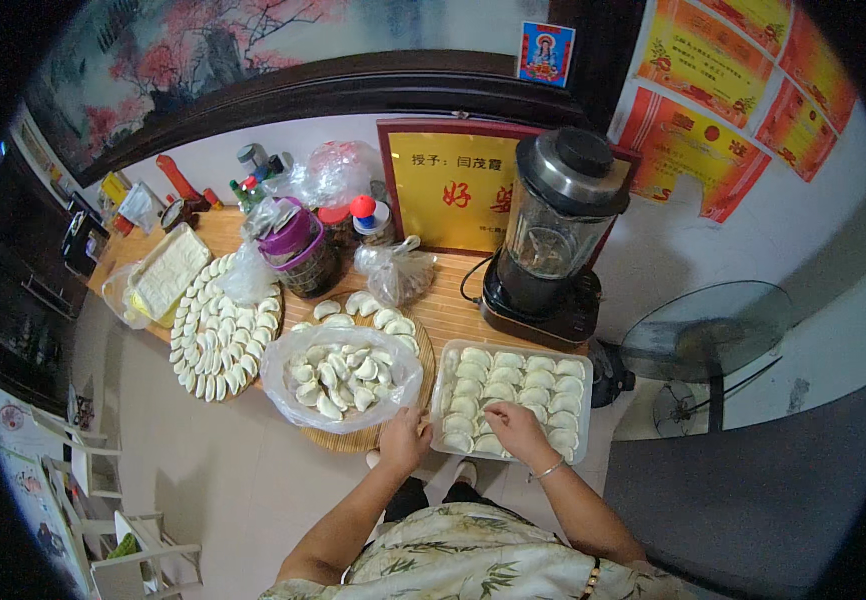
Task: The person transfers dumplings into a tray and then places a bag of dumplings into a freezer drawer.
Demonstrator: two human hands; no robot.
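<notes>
A clear rectangular plastic tray (585,402) filled with rows of white dumplings stands at the near edge of a wooden table. My right hand (515,428) rests on the dumplings at the tray's near side, fingers bent over one. My left hand (403,437) sits just left of the tray, at the near edge of a round woven tray (358,439), its fingers curled. On that woven tray lies a clear plastic bag of dumplings (341,378). Whether either hand grips a dumpling cannot be told.
Another round tray of dumplings (223,330) lies to the left, beside a flat wrapped block (167,272). A blender (550,232) stands behind the plastic tray, with bags, jars and bottles along the wall. A floor fan (705,338) is at right; white racks at lower left.
</notes>
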